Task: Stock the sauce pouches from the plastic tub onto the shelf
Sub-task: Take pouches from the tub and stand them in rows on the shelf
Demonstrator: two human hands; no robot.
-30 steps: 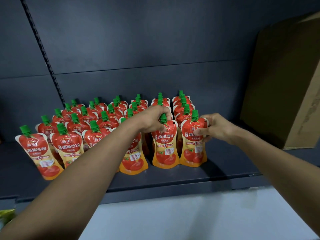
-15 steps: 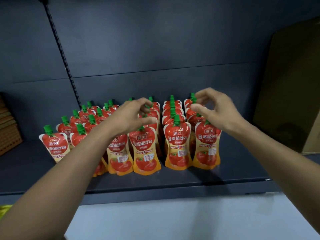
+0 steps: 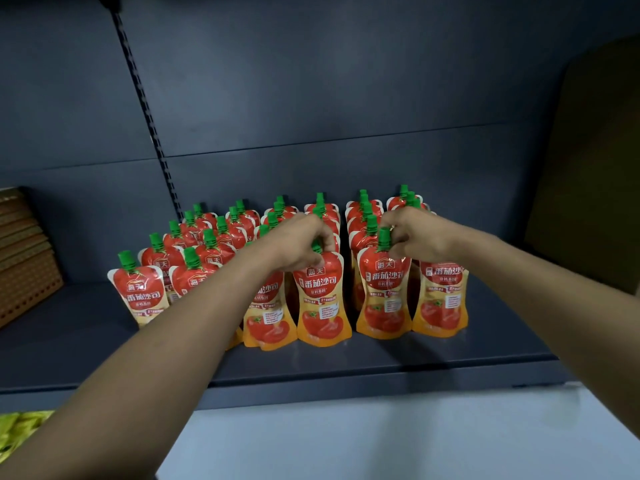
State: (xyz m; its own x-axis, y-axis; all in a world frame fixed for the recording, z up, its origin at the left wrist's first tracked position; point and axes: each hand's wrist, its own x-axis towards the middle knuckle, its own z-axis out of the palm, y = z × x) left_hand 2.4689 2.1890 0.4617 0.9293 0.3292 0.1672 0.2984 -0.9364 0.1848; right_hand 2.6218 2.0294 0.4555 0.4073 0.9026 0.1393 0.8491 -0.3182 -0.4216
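Several red-and-orange sauce pouches with green caps stand in rows on the dark grey shelf (image 3: 381, 362). My left hand (image 3: 298, 242) pinches the green cap of a front-row pouch (image 3: 322, 303). My right hand (image 3: 414, 233) pinches the green cap of the neighbouring front pouch (image 3: 382, 299). Another front pouch (image 3: 441, 299) stands just right of it, partly behind my right wrist. The leftmost front pouch (image 3: 140, 292) stands apart from the hands. The plastic tub is out of view.
A brown cardboard box (image 3: 588, 161) fills the shelf's right end. A perforated brown panel (image 3: 24, 251) leans at the far left. Something yellow-green (image 3: 17, 431) shows at the bottom left. Bare shelf lies in front of the pouches.
Both hands have come down from hovering over the rows onto the caps of two front-row pouches. The view has shifted slightly right of the earlier frames.
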